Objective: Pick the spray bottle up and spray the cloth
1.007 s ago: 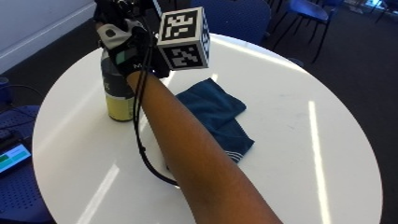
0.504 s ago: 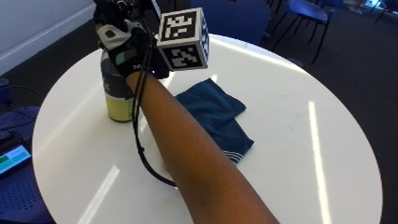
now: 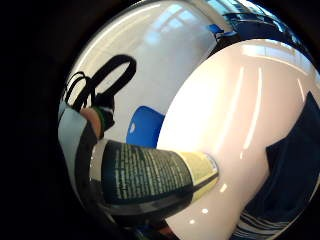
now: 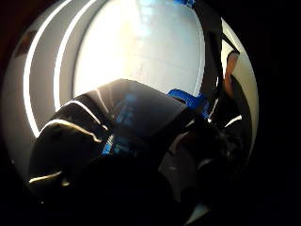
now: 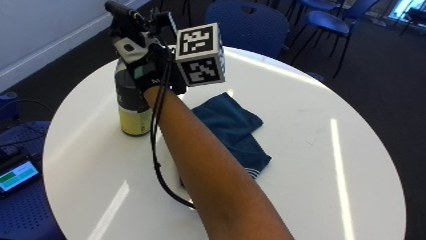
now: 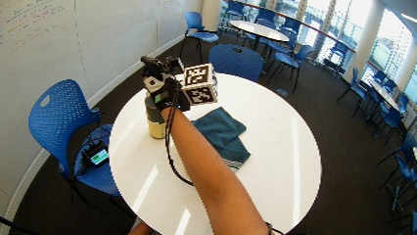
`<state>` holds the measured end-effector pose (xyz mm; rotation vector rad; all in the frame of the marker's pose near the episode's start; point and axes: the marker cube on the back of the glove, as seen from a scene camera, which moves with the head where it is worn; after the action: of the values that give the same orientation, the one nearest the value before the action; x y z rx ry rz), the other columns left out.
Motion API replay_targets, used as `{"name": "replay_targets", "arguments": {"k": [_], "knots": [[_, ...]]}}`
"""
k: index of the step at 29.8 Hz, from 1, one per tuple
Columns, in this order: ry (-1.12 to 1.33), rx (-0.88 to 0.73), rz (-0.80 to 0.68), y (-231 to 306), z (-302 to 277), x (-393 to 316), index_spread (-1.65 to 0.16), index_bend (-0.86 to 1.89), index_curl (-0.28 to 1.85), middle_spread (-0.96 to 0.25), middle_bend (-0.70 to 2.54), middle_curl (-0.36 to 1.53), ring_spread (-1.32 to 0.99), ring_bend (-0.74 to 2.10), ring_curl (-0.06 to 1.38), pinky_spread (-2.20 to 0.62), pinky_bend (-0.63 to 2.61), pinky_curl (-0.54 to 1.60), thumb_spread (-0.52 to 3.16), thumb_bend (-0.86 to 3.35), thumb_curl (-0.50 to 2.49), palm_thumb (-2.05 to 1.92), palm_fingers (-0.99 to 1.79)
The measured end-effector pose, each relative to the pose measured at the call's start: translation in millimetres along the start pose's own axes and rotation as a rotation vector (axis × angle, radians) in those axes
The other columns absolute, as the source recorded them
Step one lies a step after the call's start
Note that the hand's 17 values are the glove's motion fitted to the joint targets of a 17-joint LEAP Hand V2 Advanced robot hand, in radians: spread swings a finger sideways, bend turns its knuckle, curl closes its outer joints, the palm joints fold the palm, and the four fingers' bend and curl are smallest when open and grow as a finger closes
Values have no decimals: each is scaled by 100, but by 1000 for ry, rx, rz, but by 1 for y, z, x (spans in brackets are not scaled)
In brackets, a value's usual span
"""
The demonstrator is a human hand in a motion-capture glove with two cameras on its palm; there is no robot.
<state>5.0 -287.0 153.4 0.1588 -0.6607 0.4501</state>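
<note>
**Outside view: gloved hand at the spray bottle, cloth lying beside it**

The outside view showed a round white table (image 5: 313,145), the largest thing in the scene, with a blue plastic chair (image 5: 256,22) drawn up at its far edge. A second blue perforated chair (image 6: 55,112) stood by the wall in the wide outside view, near a small device with a green screen (image 5: 16,175).

On the table lay a dark teal cloth with white stripes along one hem (image 5: 233,127), loosely folded and flat, just beside the forearm that reached across it.

Next to the cloth, nearer the table's edge, stood a dark spray bottle with a yellow lower band and a printed label (image 5: 133,107), upright, its base on the tabletop.

The black-gloved right hand (image 5: 150,62) sat at the top of that bottle, against its upper body and head. The little-finger-side palm view showed the label (image 3: 150,172) filling the space close to the palm, with a fingertip (image 3: 95,120) curved round the bottle's far side, so the fingers were wrapped about it. The thumb-side view was mostly filled by the bottle's dark top (image 4: 122,141).
</note>
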Motion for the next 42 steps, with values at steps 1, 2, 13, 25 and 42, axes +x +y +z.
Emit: {"name": "replay_targets", "arguments": {"k": [1,2,13,25,42], "knots": [[-4,-6,7,1,0,2,-27,30,60,-19,59,48,-19,58,45,-18,35,37,47,-6,83,76,123],[-7,-11,12,2,0,4,-27,28,59,-18,59,48,-19,59,45,-15,30,36,50,-6,82,76,118],[37,-35,9,8,-3,9,-30,12,51,-16,50,46,-17,51,42,2,17,32,83,-7,62,51,100],[-26,-29,-25,33,-9,-1,-35,-8,30,-13,46,45,-16,52,43,10,32,37,89,-5,50,43,63],[-238,-113,-229,138,-62,-71,-40,10,19,-3,35,40,-8,40,35,15,50,39,87,-4,41,40,38]]}}
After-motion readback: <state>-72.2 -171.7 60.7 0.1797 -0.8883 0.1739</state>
